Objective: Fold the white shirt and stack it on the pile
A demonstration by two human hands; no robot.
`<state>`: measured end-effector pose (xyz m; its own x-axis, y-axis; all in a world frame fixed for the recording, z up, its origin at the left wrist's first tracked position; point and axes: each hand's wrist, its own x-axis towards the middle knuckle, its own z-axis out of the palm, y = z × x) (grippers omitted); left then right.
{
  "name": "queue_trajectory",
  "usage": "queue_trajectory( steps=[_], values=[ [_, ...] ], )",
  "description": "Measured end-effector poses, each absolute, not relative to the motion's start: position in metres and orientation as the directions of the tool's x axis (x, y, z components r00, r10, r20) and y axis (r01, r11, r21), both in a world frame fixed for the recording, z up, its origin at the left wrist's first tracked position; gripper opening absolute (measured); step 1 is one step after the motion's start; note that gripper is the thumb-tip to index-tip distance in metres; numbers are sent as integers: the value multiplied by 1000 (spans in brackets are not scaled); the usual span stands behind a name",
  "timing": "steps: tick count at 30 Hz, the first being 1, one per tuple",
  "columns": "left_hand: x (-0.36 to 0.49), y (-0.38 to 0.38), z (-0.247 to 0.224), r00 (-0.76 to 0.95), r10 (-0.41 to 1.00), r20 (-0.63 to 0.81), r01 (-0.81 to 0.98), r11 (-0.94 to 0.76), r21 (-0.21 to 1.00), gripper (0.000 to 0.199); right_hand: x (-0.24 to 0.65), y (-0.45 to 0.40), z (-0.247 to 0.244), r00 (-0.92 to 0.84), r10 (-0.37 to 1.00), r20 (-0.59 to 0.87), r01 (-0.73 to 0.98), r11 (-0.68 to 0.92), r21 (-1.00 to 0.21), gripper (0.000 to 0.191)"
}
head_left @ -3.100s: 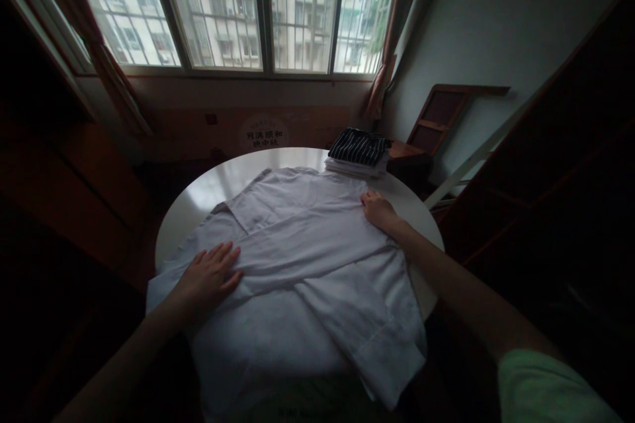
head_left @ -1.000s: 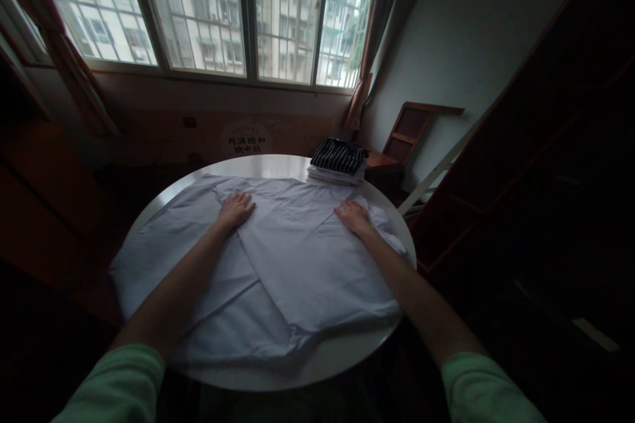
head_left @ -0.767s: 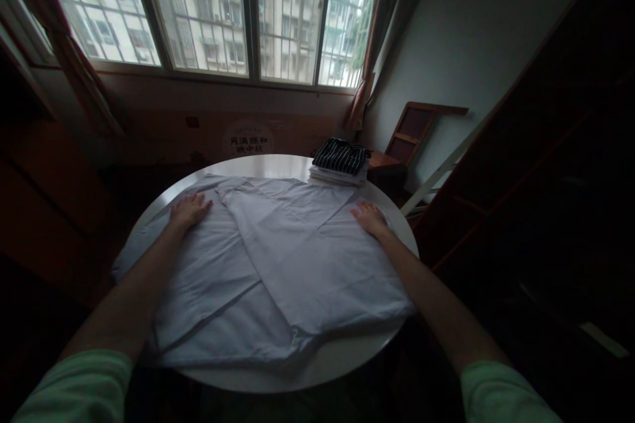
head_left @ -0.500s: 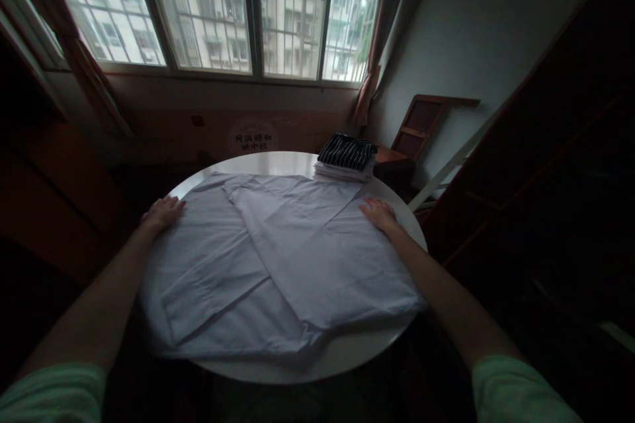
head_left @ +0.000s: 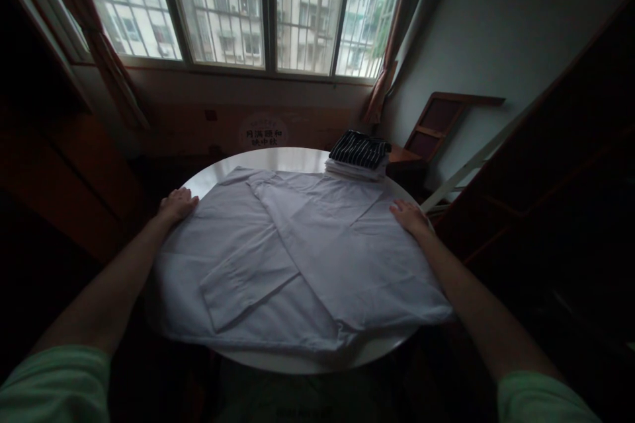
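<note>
A white long-sleeved shirt [head_left: 342, 251] lies spread over a round white table [head_left: 288, 160], one sleeve [head_left: 251, 284] folded slantwise across its left part. My left hand [head_left: 178, 203] rests at the shirt's far left edge, by the table rim, with its fingers stretched out. On the shirt's right side, my right hand [head_left: 409, 215] lies with fingers apart, pressing on the cloth near a short slanting crease. The lower left of the shirt reaches past the table's edge.
A folded black-and-white striped garment [head_left: 360, 149] tops a stack of folded white cloth [head_left: 354, 170] at the table's back right. Beyond it stands a wooden chair [head_left: 436, 122]. A barred window [head_left: 268, 13] and curtains [head_left: 106, 73] are behind the table.
The shirt has slid a little to the right on the table, and my right hand has moved right with it. My left hand stays near the left rim. The view has shifted slightly.
</note>
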<state>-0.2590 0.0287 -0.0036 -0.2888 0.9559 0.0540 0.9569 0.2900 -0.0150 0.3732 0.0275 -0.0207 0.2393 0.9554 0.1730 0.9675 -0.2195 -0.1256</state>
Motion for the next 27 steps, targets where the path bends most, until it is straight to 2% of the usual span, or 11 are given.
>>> queue_trajectory(
  steps=[3, 6, 9, 13, 15, 22, 27],
  values=[
    [-239, 41, 9, -348, 937, 9, 937, 348, -43, 38, 374, 29, -24, 239, 952, 192, 968, -218, -124, 46],
    [-192, 64, 20, -311, 945, 101, 948, 316, -37, 42, 373, 30, -24, 244, 952, 183, 967, -226, -114, 47],
    [-114, 82, 25, 6, 974, 227, 1000, -7, 3, 46, 373, 28, -23, 240, 956, 171, 969, -223, -109, 47],
    [-16, 85, 9, 465, 866, 186, 871, -484, 80, 48, 371, 25, -21, 236, 955, 179, 969, -218, -114, 47],
    [7, 86, -4, 561, 814, 153, 813, -576, 88, 46, 371, 24, -21, 223, 954, 200, 973, -205, -110, 46],
    [-37, 114, -17, 246, 966, 85, 964, -253, 87, 57, 371, 22, -23, 227, 953, 199, 973, -213, -93, 46],
    [-91, 133, -13, -58, 996, 62, 996, 53, 74, 65, 371, 21, -23, 226, 953, 201, 974, -215, -76, 46]
  ],
)
